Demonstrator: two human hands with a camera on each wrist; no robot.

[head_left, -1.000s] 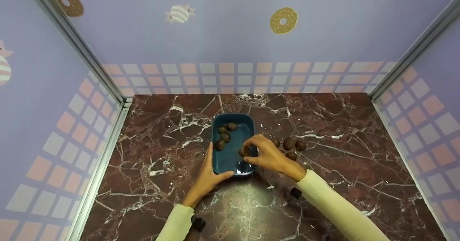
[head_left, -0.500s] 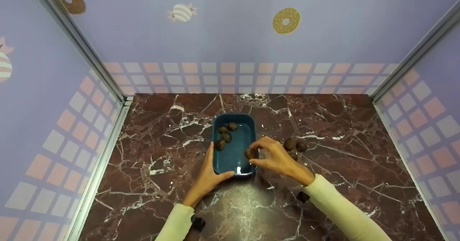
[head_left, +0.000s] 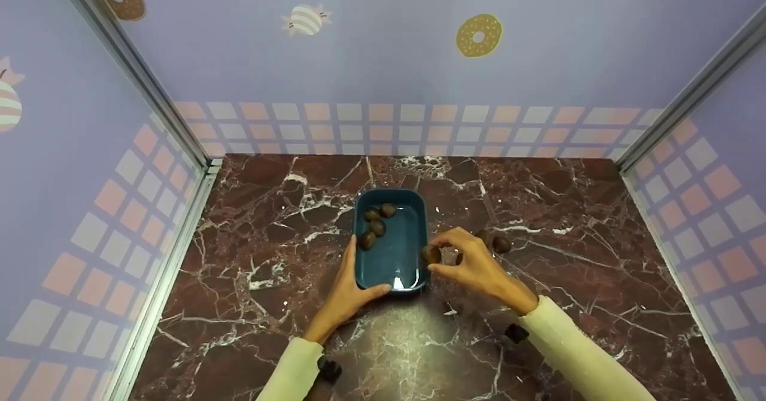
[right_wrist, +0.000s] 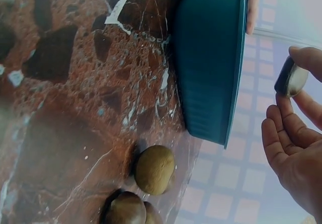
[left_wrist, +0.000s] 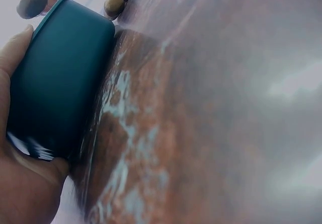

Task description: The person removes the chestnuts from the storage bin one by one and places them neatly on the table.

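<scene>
A deep teal rectangular dish stands on the table with several smooth brown stones along its left side. My left hand holds the dish's near left corner, fingers along the left wall and thumb at the front rim; the left wrist view shows this hand against the dish's outer wall. My right hand pinches one stone between thumb and fingertips at the right rim. In the right wrist view that stone is up in the air, level with the rim and apart from it.
More brown stones lie on the reddish marbled tabletop right of the dish, partly hidden by my right hand. One round stone rests close to the dish in the right wrist view. Patterned lilac panels enclose the table's back and sides.
My right hand has moved right with the pinched stone, from above the dish's inside to its right rim. The left hand and the stones in the dish stay as they were.
</scene>
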